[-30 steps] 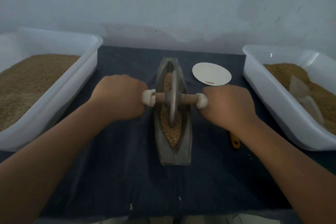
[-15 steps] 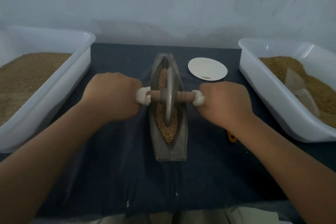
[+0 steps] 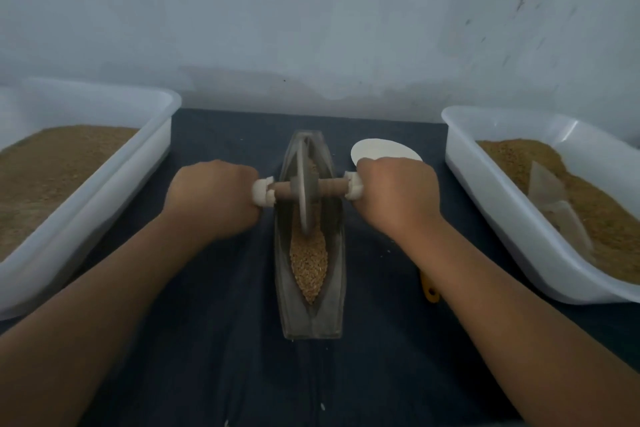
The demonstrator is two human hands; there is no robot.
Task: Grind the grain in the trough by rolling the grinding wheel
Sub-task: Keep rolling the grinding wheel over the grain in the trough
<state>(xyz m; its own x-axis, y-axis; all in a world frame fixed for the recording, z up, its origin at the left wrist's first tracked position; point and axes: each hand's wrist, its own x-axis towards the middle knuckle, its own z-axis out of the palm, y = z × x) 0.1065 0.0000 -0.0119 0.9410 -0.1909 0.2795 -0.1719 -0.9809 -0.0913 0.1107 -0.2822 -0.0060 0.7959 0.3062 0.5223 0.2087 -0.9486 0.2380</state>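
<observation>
On the dark-covered table point(image 3: 214, 340) the near end of the trough point(image 3: 311, 319) points toward the person. The grain point(image 3: 308, 263) heaped in its near half looks coarse and whole-kernelled, so I judge the grinding far from finished, with many more passes needed over these kernels. A small yellow object point(image 3: 430, 293) lies on the table beside the right forearm; what it is I cannot tell. Farther along, the grinding wheel point(image 3: 304, 194) stands upright in the trough's channel, past the middle toward the far end, its rim down in the grain. The left hand point(image 3: 214, 196) and right hand point(image 3: 398, 194) are each clenched round a white-padded end of the wooden axle point(image 3: 329, 187), one on either side of the trough. Just beyond the right hand lies a white disc point(image 3: 381, 149). A left tub point(image 3: 104, 191) and a right tub point(image 3: 485, 191), both holding brown grain, flank the table.
</observation>
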